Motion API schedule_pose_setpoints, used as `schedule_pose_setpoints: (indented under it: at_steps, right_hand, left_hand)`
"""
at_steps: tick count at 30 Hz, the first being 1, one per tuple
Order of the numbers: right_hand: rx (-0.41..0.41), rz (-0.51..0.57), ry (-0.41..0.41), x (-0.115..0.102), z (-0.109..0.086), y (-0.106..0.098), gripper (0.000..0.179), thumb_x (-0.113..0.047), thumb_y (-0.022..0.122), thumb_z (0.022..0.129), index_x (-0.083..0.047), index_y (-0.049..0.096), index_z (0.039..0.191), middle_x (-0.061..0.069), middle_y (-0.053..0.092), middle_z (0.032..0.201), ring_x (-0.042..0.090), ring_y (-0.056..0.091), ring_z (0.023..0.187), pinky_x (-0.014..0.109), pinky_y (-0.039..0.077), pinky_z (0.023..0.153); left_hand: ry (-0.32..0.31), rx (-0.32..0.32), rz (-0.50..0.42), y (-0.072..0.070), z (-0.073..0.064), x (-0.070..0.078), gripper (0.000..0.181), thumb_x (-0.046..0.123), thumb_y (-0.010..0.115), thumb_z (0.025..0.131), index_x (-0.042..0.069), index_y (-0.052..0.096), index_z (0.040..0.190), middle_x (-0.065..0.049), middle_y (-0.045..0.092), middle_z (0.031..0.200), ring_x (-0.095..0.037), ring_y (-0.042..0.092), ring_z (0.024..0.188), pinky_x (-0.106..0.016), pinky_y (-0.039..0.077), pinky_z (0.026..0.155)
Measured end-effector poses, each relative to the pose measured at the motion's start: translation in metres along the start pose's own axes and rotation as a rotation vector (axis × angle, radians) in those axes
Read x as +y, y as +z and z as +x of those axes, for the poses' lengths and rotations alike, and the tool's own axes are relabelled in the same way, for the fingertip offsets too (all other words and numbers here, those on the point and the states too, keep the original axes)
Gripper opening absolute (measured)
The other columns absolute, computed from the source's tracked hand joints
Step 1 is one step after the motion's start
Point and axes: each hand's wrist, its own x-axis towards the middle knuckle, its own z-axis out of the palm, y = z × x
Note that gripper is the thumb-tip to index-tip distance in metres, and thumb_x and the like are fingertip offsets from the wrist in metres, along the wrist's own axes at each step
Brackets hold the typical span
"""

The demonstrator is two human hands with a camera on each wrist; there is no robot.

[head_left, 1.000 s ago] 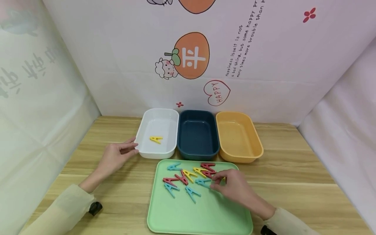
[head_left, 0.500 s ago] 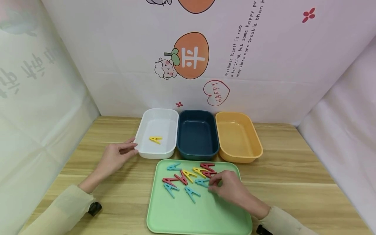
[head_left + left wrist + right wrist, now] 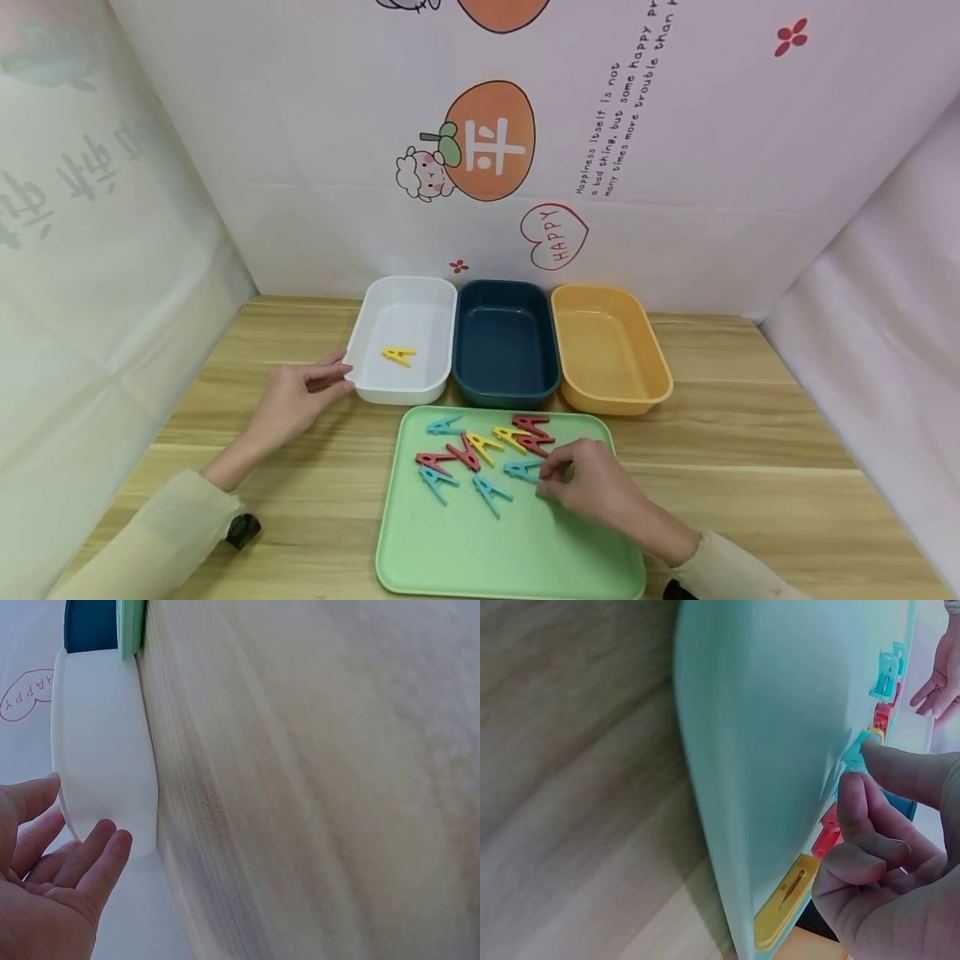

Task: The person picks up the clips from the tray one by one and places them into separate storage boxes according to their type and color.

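Note:
In the head view, my left hand [image 3: 291,400] touches the left side of a white bin [image 3: 363,392], its fingers extended at the rim and wall. A yellow clothespin [image 3: 398,357] lies inside that bin. Over the green tray [image 3: 510,550], thumb and index of my right hand [image 3: 592,483] pinch the leg end of a blue clothespin [image 3: 520,471]. Close by lie a red clothespin [image 3: 534,444] and a yellow clothespin [image 3: 510,437]. The right wrist view shows another yellow clothespin [image 3: 786,901] beneath my right hand, which hides it in the head view.
A dark blue bin [image 3: 506,350] and an orange bin [image 3: 611,350] stand to the right of the white one, behind the tray. Several more red, yellow and blue clothespins lie spread over the tray's back half. A printed cloth [image 3: 675,242] hangs behind the wooden table [image 3: 750,450].
The blue clothespin at my right fingertips has shifted slightly right and toward me. The right hand has moved slightly, while my left hand keeps its place at the white bin.

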Motion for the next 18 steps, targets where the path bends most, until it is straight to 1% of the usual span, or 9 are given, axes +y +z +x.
schedule_pose_setpoints:
  at_steps: [3,6,9,14,18]
  right_hand:
    - [0.040,-0.011,-0.011,-0.0014,0.0014,0.0008,0.017,-0.009,0.094,0.080,-0.014,0.080,0.089,-0.009,0.067,0.078,0.014,0.059,0.075,0.027,0.051,0.065]
    - [0.081,-0.053,-0.030,-0.0034,0.0030,0.0028,0.026,-0.010,0.096,0.076,-0.012,0.082,0.098,-0.009,0.068,0.084,0.013,0.060,0.081,0.029,0.053,0.072]
    - [0.096,-0.105,-0.038,-0.0056,0.0039,0.0047,0.032,-0.009,0.098,0.073,-0.012,0.083,0.102,-0.009,0.066,0.085,0.013,0.058,0.080,0.031,0.051,0.073]
    - [0.078,-0.158,-0.020,-0.0075,0.0043,0.0073,0.031,-0.008,0.098,0.072,-0.013,0.084,0.099,-0.008,0.063,0.084,0.013,0.055,0.077,0.033,0.047,0.070]
    - [0.066,-0.172,0.023,-0.0071,0.0015,0.0070,0.029,-0.008,0.098,0.070,-0.014,0.084,0.095,-0.006,0.062,0.083,0.013,0.054,0.076,0.035,0.047,0.071]
  left_hand:
    - [0.000,0.000,0.003,-0.0007,0.0010,0.0003,0.031,0.013,0.080,0.097,-0.004,0.076,0.122,-0.017,0.062,0.143,-0.035,0.068,0.121,-0.015,0.056,0.085]
    - [0.000,-0.002,0.015,-0.0011,0.0015,0.0009,0.031,0.013,0.080,0.097,-0.004,0.076,0.123,-0.016,0.062,0.143,-0.034,0.068,0.121,-0.017,0.057,0.085]
    - [0.002,-0.004,0.022,-0.0012,0.0015,0.0013,0.031,0.013,0.080,0.097,-0.004,0.076,0.122,-0.016,0.062,0.143,-0.034,0.067,0.121,-0.020,0.058,0.086]
    - [0.003,-0.001,0.024,-0.0013,0.0006,0.0017,0.031,0.012,0.080,0.096,-0.005,0.076,0.122,-0.016,0.062,0.143,-0.035,0.067,0.122,-0.022,0.059,0.087]
    - [0.005,-0.005,0.026,-0.0012,-0.0002,0.0025,0.031,0.011,0.080,0.096,-0.006,0.075,0.122,-0.017,0.061,0.143,-0.035,0.068,0.121,-0.023,0.059,0.087]
